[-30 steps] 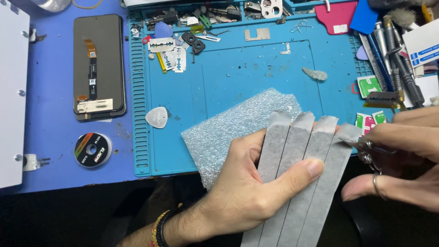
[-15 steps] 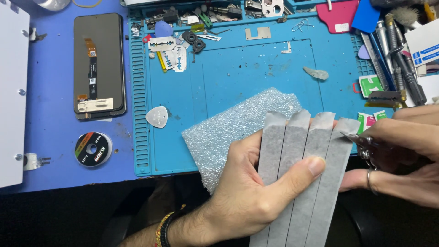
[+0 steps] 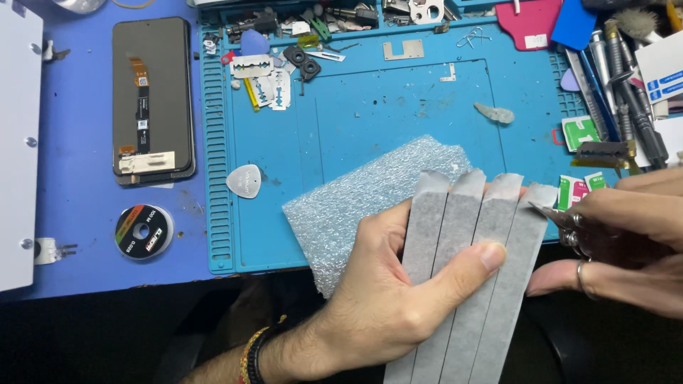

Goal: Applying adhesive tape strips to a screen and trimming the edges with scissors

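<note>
Four grey paper-backed strips [image 3: 469, 270], side by side, long axis near upright, tops tilted right. Clamped by left hand [image 3: 398, 299]; right hand [image 3: 626, 242] closed on metal tweezers [image 3: 551, 212].

I'm looking at a phone-repair workshop: beyond my left hand [image 3: 384, 299] the counter [image 3: 78, 213] carries a blue mat [image 3: 370, 121], a screen [image 3: 153, 99], blades [image 3: 267, 85] and tools [image 3: 626, 78].

Open blue mat [image 3: 370, 114] centre, bubble wrap [image 3: 370, 195] just below, tools [image 3: 626, 85] crowding right edge, phone screen [image 3: 153, 99] left.
</note>
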